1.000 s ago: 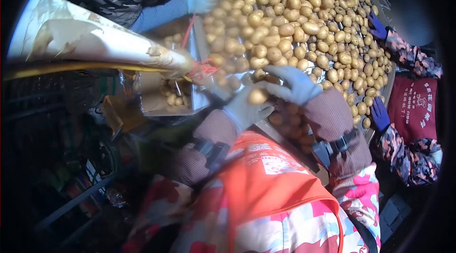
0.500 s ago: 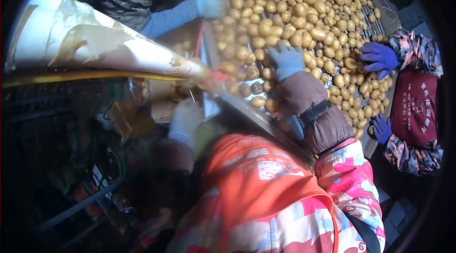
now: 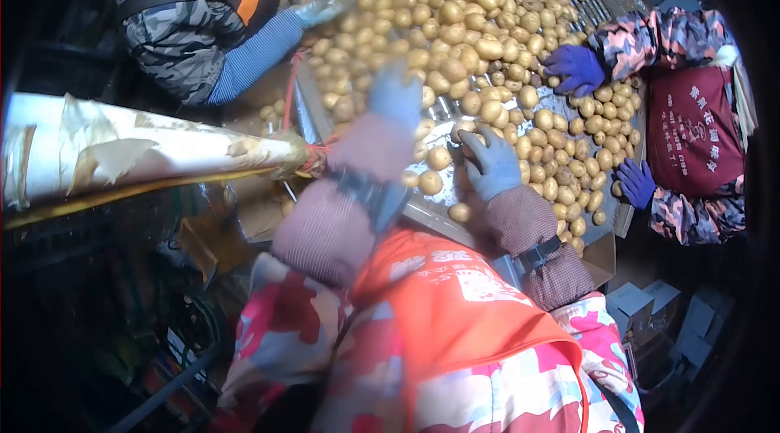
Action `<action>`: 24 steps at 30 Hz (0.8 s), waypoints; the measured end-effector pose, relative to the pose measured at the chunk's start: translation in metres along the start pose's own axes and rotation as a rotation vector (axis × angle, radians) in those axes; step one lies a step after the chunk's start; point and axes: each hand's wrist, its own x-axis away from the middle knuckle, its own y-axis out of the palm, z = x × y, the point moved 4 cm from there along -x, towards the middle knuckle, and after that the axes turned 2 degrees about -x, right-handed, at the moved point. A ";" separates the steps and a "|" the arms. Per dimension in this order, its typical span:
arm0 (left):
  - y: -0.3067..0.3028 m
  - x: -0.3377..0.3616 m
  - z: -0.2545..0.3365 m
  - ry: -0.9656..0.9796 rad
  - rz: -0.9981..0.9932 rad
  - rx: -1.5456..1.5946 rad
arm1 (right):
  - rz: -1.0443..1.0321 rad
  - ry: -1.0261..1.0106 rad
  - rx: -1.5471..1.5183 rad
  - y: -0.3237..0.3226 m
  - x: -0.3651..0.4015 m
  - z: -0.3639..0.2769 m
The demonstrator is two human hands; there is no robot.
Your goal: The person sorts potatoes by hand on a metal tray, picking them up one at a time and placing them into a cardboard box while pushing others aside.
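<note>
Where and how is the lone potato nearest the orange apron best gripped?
I'd pinch the lone potato across its rounded sides, coming from above with the right hand. It has no handle or stem to hook, and no other potato touches it, so fingers and thumb should fit around it; the table's near edge lies close.

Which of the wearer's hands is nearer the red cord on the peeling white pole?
Left: the grey-gloved left hand is right of the red cord; the right hand, farther right.
</note>
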 end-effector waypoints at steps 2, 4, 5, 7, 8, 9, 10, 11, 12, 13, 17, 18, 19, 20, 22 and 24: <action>0.009 -0.031 0.011 -0.108 -0.261 -0.292 | -0.032 0.007 0.034 -0.001 0.012 0.007; 0.012 -0.049 0.012 0.001 -0.484 -0.550 | -0.022 -0.008 0.009 -0.013 0.020 0.005; 0.018 -0.055 0.008 0.059 -0.593 -0.679 | -0.026 0.015 0.017 -0.018 0.021 0.006; 0.006 -0.062 0.032 0.064 -0.721 -0.777 | -0.028 0.064 0.022 -0.021 0.024 0.009; 0.005 -0.062 0.034 0.073 -0.764 -0.830 | -0.015 0.068 0.003 -0.021 0.026 0.011; 0.004 -0.062 0.035 0.085 -0.806 -0.881 | 0.007 0.067 -0.011 -0.020 0.025 0.013; 0.010 -0.061 0.029 0.111 -0.826 -0.932 | 0.029 0.067 -0.024 -0.020 0.024 0.017; 0.010 -0.057 0.026 0.096 -0.791 -0.918 | 0.054 0.072 -0.043 -0.019 0.024 0.019; 0.012 -0.052 0.022 0.082 -0.756 -0.904 | 0.078 0.075 -0.059 -0.018 0.023 0.020; 0.013 -0.047 0.017 0.068 -0.721 -0.888 | 0.102 0.072 -0.074 -0.018 0.021 0.021; 0.015 -0.023 -0.011 -0.059 -0.508 -0.490 | 0.030 0.180 -0.276 -0.015 0.009 0.036; 0.003 -0.002 0.002 -0.221 -0.493 -0.172 | 0.047 0.269 -0.425 -0.011 0.010 0.050; -0.009 0.020 0.015 -0.378 -0.441 0.143 | 0.058 0.357 -0.571 -0.008 0.012 0.063; -0.016 0.047 0.037 -0.713 -0.364 0.674 | 0.013 0.474 -0.649 -0.014 0.007 0.070; -0.003 0.096 0.035 -0.932 -0.480 1.190 | 0.083 0.618 -1.035 -0.012 0.004 0.085; 0.005 0.133 0.022 -0.468 -0.684 1.103 | 0.095 0.742 -1.363 -0.026 -0.002 0.069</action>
